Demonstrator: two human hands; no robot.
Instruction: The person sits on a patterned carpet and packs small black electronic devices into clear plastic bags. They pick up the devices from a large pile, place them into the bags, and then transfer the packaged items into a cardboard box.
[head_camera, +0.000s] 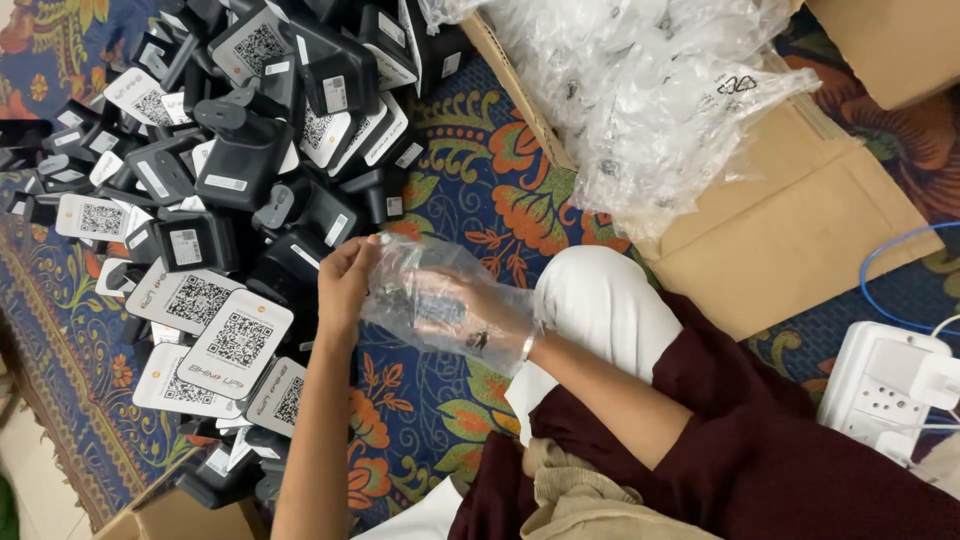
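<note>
A clear plastic bag (440, 295) is held just beside the pile of black devices (240, 170); its open edge is pinched by the left hand (345, 280); the right hand (470, 310) is pushed inside it, fingers closed on a small dark device, blurred through the film; a patterned carpet (480, 190) lies beneath.

My right hand (470, 305) sits inside a clear plastic bag (440, 295); its fingers and whatever they grip blur behind the film. The heap of black devices (230, 150) runs off the far-left edge. The white power strip (890, 385) is cut off at right.
</note>
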